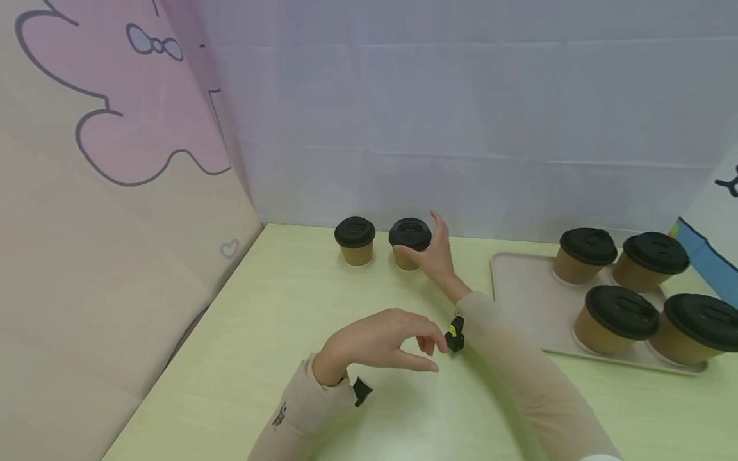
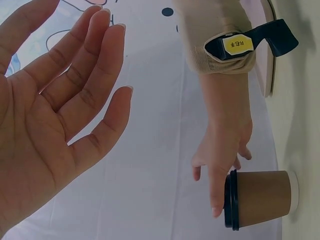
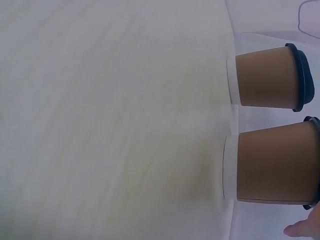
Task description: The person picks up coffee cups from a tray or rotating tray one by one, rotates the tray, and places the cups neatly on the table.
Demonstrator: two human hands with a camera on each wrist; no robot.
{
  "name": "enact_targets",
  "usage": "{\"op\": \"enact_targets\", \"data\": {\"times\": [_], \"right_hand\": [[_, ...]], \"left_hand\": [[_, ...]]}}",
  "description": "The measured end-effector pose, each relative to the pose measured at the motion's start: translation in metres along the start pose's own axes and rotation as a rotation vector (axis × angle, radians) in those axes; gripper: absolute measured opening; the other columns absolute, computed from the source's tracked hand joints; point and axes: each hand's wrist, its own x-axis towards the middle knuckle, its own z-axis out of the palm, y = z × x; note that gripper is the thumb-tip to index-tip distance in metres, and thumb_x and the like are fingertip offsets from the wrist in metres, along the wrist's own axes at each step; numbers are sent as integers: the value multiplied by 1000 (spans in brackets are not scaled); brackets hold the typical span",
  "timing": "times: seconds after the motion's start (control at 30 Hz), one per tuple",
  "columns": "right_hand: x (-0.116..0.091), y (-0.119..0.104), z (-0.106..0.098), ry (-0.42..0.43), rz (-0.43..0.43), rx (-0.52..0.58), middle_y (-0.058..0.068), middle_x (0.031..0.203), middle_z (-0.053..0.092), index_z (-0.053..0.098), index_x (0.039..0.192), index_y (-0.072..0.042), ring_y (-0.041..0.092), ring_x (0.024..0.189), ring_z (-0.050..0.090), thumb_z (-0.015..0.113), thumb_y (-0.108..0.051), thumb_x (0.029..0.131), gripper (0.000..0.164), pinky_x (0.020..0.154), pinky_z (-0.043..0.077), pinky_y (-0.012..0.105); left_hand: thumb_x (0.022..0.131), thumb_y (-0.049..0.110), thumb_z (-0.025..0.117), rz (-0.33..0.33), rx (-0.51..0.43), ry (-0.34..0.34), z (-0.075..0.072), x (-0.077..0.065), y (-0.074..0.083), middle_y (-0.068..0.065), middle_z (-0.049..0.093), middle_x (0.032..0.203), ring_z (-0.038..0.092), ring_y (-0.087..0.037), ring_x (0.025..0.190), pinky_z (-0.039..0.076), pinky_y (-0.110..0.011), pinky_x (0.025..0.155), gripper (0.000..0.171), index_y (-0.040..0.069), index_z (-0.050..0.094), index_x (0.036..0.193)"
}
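Note:
Two brown paper cups with black lids stand upright side by side at the table's back edge. My right hand (image 1: 436, 256) is at the right-hand cup (image 1: 410, 234), thumb in front of it and fingers spread beyond its right side. In the right wrist view, a fingertip (image 3: 300, 229) shows beside this cup (image 3: 275, 165); whether it touches cannot be told. The left-hand cup (image 1: 355, 240) stands a short gap away. My left hand (image 1: 383, 339) hovers over the nearer table, fingers loosely bent, holding nothing; its palm (image 2: 35, 130) shows in the left wrist view.
On the right lies a beige tray (image 1: 521, 301) bearing several more lidded paper cups (image 1: 619, 317). A pale cloth wall (image 1: 461, 115) rises behind the light green table (image 1: 242, 358). Another wall with a pink cartoon figure (image 1: 144, 109) borders the left side.

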Motion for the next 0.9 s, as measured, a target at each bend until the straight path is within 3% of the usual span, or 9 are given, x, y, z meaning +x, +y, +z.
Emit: {"op": "enact_targets", "data": {"times": [0.37, 0.6, 0.9], "right_hand": [[-3, -4, -10, 17, -40, 11, 13, 149, 21, 18, 145, -10, 32, 138, 24, 80, -30, 70, 99, 108, 27, 52], [-6, -3, -15, 16, -34, 46, 13, 149, 22, 21, 145, -10, 37, 134, 28, 78, -26, 73, 93, 100, 37, 53], [-10, -6, -19, 35, -33, 115, 16, 146, 26, 23, 144, -7, 37, 131, 33, 75, -22, 77, 86, 106, 30, 51]], "left_hand": [[86, 25, 65, -6, -7, -3, 1, 1, 0, 6, 61, 87, 53, 1, 82, 40, -9, 78, 22, 14, 62, 105], [87, 25, 64, -16, -19, -21, 1, 3, -1, 3, 62, 88, 51, 2, 81, 38, -7, 77, 22, 14, 61, 106], [87, 25, 64, -28, -35, -35, 1, 4, -1, 6, 61, 87, 51, 3, 81, 39, -7, 76, 21, 15, 61, 105]]}}
